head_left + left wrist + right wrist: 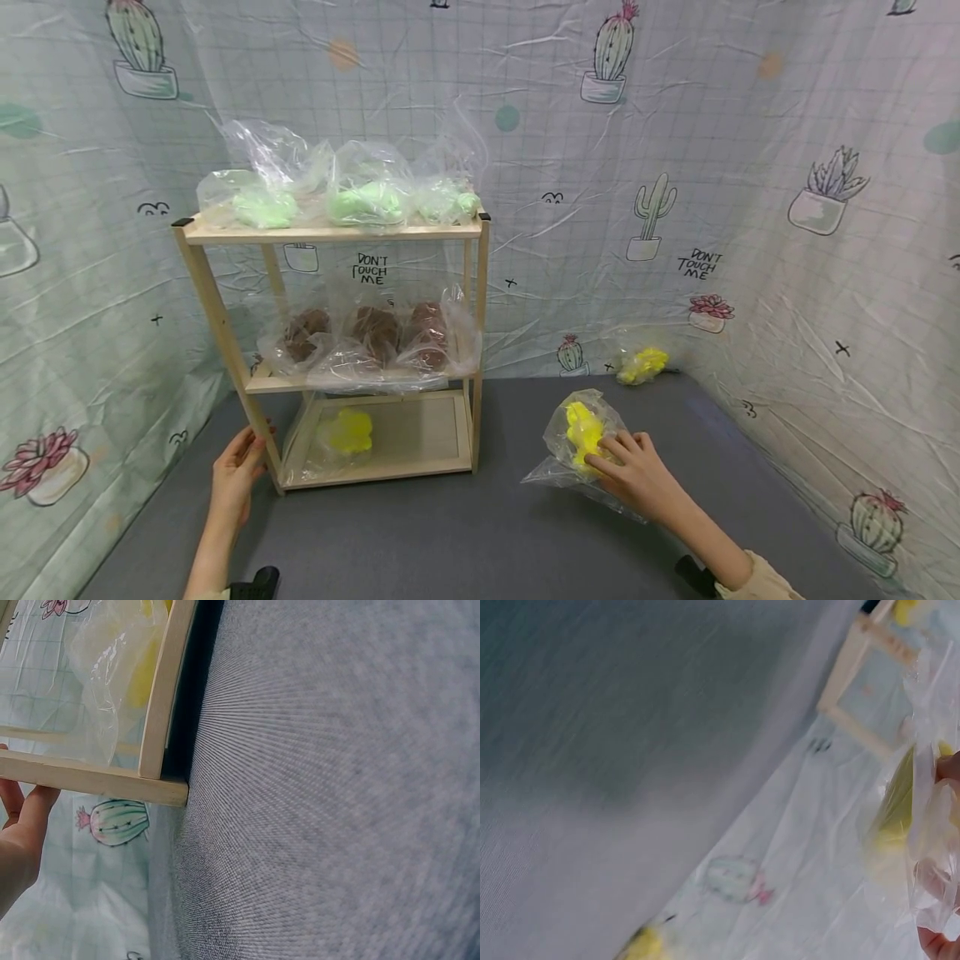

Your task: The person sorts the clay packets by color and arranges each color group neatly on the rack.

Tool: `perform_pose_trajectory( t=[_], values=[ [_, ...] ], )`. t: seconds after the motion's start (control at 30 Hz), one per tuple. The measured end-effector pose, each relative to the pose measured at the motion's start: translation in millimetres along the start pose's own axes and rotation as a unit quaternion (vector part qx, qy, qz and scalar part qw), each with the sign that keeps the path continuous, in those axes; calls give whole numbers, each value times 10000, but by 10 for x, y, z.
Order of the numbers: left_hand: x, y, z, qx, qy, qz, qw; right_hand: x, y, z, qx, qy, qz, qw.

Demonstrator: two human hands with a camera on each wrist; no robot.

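Observation:
At the left, my left hand [238, 471] holds the front left post [82, 774] of a small wooden shelf [337, 236], low down near its base. Some of those fingers are hidden behind the post. My right hand [637, 473] grips a clear plastic bag with a yellow lumpy thing [583, 429] inside, above the grey table right of the shelf. In the right wrist view the bag [922, 847] hangs between thumb and fingers. A similar bagged yellow thing [351, 431] lies on the shelf's bottom board, towards its left.
Bagged pale green things [367, 202] sit on the top board. Bagged brown things [375, 333] fill the middle board. Another bagged yellow thing [642, 365] lies at the table's back right, by the cactus-print sheet [750, 108] that surrounds the grey table [375, 542].

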State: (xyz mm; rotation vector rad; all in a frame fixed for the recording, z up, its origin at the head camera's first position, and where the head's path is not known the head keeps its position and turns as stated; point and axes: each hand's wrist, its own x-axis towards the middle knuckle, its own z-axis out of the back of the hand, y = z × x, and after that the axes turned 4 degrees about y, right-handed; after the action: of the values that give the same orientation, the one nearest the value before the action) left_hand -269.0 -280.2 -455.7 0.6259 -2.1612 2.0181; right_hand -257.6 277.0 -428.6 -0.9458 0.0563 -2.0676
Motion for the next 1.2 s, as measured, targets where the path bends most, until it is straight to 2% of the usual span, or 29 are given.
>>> perform_pose_trajectory(
  t=[0.47,0.8,1.2],
  values=[
    [-27,1,20,47,-43,39,10000,366,517,-38,628,-393,547,9958],
    [-20,-20,7,63,-111,162,9998,713,860,-138,757,-590,999,9904],
    [-4,5,-8,43,-177,196,9996,1090,1146,-367,719,-727,1188,9876]
  ],
)
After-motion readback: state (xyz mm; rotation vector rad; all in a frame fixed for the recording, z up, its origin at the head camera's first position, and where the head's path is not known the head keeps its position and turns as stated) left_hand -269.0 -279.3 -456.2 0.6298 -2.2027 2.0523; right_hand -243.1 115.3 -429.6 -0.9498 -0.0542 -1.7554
